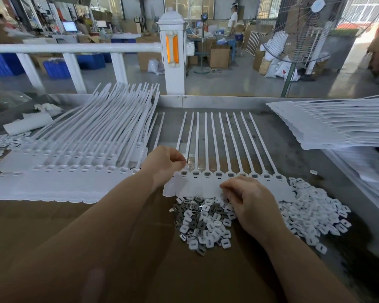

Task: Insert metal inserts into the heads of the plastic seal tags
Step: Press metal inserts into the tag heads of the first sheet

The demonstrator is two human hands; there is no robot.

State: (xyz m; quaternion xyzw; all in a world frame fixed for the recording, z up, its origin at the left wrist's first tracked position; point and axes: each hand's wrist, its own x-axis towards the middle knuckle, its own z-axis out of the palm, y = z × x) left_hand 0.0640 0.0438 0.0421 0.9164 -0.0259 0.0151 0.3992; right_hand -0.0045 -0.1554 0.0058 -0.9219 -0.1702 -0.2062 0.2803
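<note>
A joined row of white plastic seal tags [219,149] lies in front of me, straps pointing away and heads toward me. Several heads [230,175] show dark metal in their slots. My left hand [162,164] hovers at the row's left end, fingers curled together at the leftmost head; what they pinch is too small to tell. My right hand [247,202] rests with curled fingers on the flat tag ends, at the far edge of a pile of metal inserts and white caps [204,224].
A big stack of tag rows [79,149] lies at left, another stack [337,125] at right. More white caps [311,211] spread at right. A white railing post [173,51] and a standing fan [304,29] rise behind the metal table edge [206,101].
</note>
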